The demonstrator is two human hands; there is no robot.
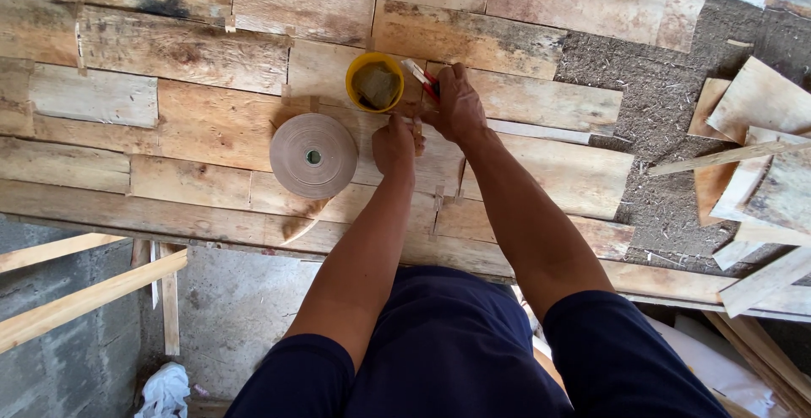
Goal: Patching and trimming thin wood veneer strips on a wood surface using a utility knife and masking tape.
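Patchwork of thin, stained wooden veneer sheets point(203, 122) covers the work surface. A big round roll of brown paper tape point(313, 155) lies flat just left of the hands; a small yellow round container point(375, 82) holding murky liquid sits just beyond them. Loose veneer offcuts point(756, 156) are piled far right on gritty sawdust. Right hand point(457, 104) has fingers closed around a small brush with red handle point(420, 76), bristles beside the container rim. Left hand point(394, 143) is curled, pressed down on the veneer; whether it pinches anything is unclear.
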